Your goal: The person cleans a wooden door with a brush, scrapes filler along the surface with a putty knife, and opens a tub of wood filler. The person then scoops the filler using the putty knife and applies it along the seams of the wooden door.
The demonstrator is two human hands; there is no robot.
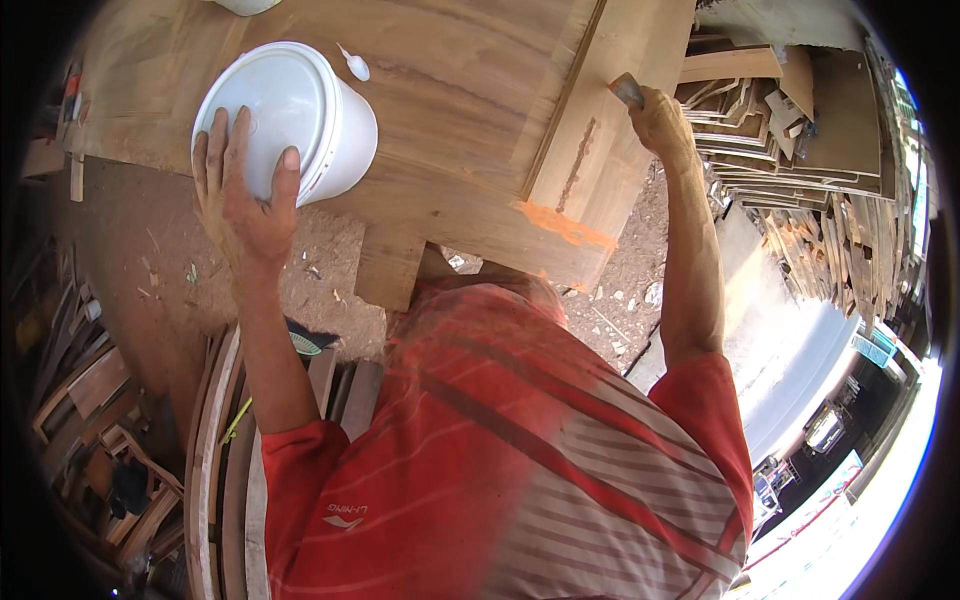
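Observation:
A white plastic bucket (352, 142) with its lid (275, 80) on stands on a wooden panel (450, 130) at the left. My left hand (245, 205) rests on the lid, its fingers spread and the thumb near the rim. On the right, my right hand (662, 125) is closed around a putty knife (627, 90), whose blade points up and left over the panel's right-hand board. Most of the knife's handle is hidden in the hand. Orange filler (565, 224) is smeared across the panel's near right corner, and a dark streak (579, 163) runs along the board.
A white plastic spoon (355, 65) lies just beyond the bucket. Stacked wooden frames and boards (740, 130) stand right of the panel. Long planks (225, 430) and wood offcuts (100, 400) are at the lower left. Debris litters the dirt floor (150, 240).

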